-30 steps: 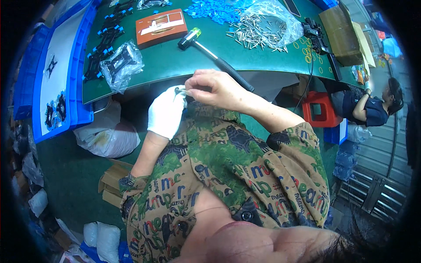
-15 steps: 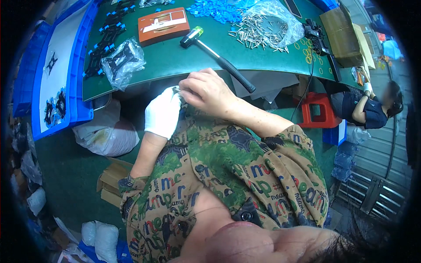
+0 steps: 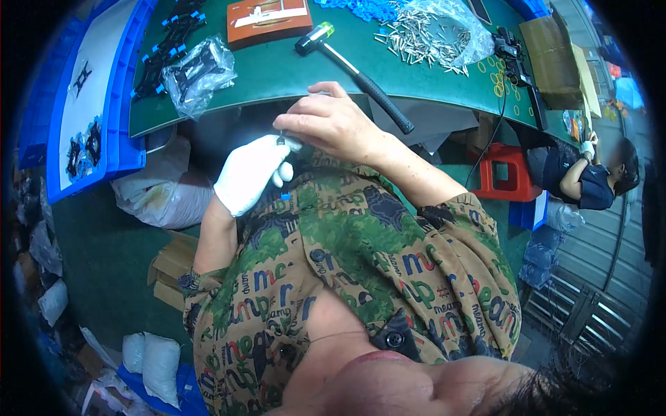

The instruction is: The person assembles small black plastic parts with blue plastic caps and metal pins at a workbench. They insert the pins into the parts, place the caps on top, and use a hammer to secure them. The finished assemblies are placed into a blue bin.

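My left hand (image 3: 251, 172), in a white glove, is closed around a small black part (image 3: 281, 140) near my chest, most of it hidden by the fingers. A blue tip (image 3: 285, 196) shows below the gloved fingers, apparently on the same part. My bare right hand (image 3: 333, 126) meets the part's upper end with thumb and fingers pinched; whether a tiny piece sits between them is too small to make out. Beyond the hands, a mallet (image 3: 357, 78) with a black grip lies across the green table's near edge.
On the green table (image 3: 277, 80) are a bagged black frame (image 3: 199, 73), black frames with blue tips (image 3: 154, 73), an orange-brown box (image 3: 267, 31), silver pins (image 3: 423, 41), blue pieces (image 3: 361, 8) and yellow rings (image 3: 498, 78). A blue-rimmed tray (image 3: 128, 104) stands left; a co-worker (image 3: 586, 173) sits right.
The view has shifted slightly. My hands have moved apart a little and the left has turned, bringing the black part and its blue tip into sight. The right fingers have lifted.
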{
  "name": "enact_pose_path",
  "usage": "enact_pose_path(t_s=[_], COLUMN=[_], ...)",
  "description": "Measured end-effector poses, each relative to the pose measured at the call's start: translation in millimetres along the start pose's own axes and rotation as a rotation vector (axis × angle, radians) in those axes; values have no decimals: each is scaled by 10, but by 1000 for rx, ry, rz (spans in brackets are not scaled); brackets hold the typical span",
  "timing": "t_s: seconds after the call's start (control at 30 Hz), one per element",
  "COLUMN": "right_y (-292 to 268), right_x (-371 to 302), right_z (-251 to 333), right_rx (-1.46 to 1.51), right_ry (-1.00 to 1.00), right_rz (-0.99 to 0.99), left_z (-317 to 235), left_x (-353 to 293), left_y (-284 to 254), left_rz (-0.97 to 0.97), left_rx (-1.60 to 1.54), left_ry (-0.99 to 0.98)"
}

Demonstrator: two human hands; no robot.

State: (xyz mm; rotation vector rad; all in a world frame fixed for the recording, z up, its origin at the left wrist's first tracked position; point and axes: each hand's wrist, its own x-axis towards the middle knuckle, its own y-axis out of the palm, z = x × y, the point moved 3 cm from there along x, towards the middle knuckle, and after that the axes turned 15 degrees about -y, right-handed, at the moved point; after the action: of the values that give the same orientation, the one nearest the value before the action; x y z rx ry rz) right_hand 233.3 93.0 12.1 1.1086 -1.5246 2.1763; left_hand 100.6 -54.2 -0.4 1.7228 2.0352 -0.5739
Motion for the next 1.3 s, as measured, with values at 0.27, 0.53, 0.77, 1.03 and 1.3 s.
enact_pose_path(t_s=[0.27,0.53,0.77,1.03,1.3], right_y=[135,260,296,-756,-917], right_x=[-98,-192,-242,-96,-452], right_z=[45,59,58,-528,-1922], right_rx=[-8,-22,-25,-422,-632], right_ry=[-86,-116,-80,96,506], right_rz=[23,-16,-42,-34,260], left_z=[101,36,99,92,162], left_x=[-54,-98,-58,-13,23], left_y=[38,147,143,74,239], left_rz=[72,-12,-88,-132,-69], left_rx=[-56,69,100,145,339], left_ry=[-6,39,51,75,67])
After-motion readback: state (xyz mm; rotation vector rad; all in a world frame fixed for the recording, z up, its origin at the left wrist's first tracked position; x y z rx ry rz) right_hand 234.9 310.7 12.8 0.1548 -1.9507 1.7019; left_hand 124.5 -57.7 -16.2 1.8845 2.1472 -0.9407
